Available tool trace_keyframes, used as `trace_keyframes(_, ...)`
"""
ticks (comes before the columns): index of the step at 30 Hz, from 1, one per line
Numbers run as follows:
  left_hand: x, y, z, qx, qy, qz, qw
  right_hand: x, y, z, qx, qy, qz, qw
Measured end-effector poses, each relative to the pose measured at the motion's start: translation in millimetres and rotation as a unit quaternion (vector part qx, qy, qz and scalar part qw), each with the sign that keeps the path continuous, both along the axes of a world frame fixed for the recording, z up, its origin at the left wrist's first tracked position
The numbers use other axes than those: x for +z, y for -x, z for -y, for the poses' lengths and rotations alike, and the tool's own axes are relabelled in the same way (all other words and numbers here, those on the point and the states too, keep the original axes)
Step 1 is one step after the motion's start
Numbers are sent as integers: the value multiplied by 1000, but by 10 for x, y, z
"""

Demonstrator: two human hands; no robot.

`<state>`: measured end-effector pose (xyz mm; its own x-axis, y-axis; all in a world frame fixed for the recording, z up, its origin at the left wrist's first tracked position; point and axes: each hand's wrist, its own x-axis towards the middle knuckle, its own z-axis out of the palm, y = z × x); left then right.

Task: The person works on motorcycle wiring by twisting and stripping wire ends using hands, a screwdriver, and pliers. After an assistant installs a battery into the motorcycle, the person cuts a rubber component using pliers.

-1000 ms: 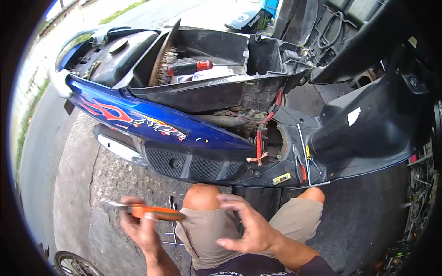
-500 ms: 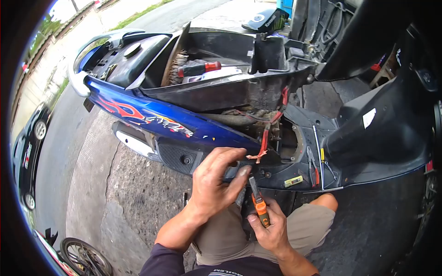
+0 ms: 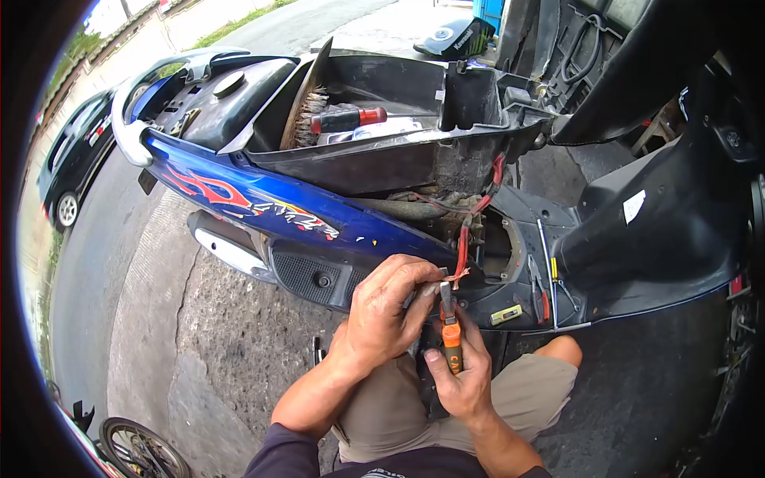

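Note:
Bare strands spread at the end of a red cable [image 3: 463, 247] that hangs from the opening in the blue scooter [image 3: 263, 195]. My left hand [image 3: 390, 307] pinches those strands from the left, its thumb and fingertips together. Orange-handled pliers [image 3: 451, 331] stand upright in my right hand [image 3: 466, 374], fingers wrapped round the handles. The metal jaws are right beside my left fingertips, just below the strands. Whether the jaws touch the wire cannot be made out.
On the footboard lie a yellow-green cutter [image 3: 506, 315], red-handled pliers [image 3: 538, 291] and a yellow screwdriver [image 3: 555, 279]. The storage box [image 3: 351, 167] holds a brush [image 3: 306, 111] and a red-black screwdriver [image 3: 348, 120]. A black car [image 3: 76, 159] is on the road.
The pliers have passed from my left hand to my right. My left hand has moved right to the cable and closed on its strands. The pliers have come up beside it.

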<state>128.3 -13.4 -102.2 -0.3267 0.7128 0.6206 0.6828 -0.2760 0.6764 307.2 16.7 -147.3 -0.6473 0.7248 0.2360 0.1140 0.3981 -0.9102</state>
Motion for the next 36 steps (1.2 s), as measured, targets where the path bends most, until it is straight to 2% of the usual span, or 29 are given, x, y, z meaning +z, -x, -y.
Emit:
trace_keyframes(8, -101, -36, 14, -13, 5, 30, 999, 39, 103, -74, -23, -27, -3, 999)
trace_keyframes(20, -276, -80, 83, -19, 44, 131, 990, -34, 119, -79, -48, -57, 4, 997)
trace_keyframes(22, -300, -83, 83, -23, 42, 180, 983, -133, 129, -38, -53, -63, -3, 997)
trace_keyframes(24, -328, -91, 81, -24, 44, 176, 983, -246, 141, 45, -62, 74, -76, 992)
trace_keyframes(28, -347, -148, 52, -20, 56, 162, 985, -151, 118, -40, -36, 65, -57, 996)
trace_keyframes(30, -326, -163, 41, -11, 70, 132, 989, -129, 61, -103, 29, 162, -13, 986)
trace_keyframes(31, -300, -192, 20, -13, 71, 111, 991, -129, 57, -122, 14, 194, -10, 981)
trace_keyframes(33, -325, -247, -15, -10, 60, 60, 996, -131, 69, -138, 5, 204, -7, 979)
trace_keyframes(36, -340, -292, -21, -20, 64, 63, 996, -300, 116, -153, -37, 169, -47, 984)
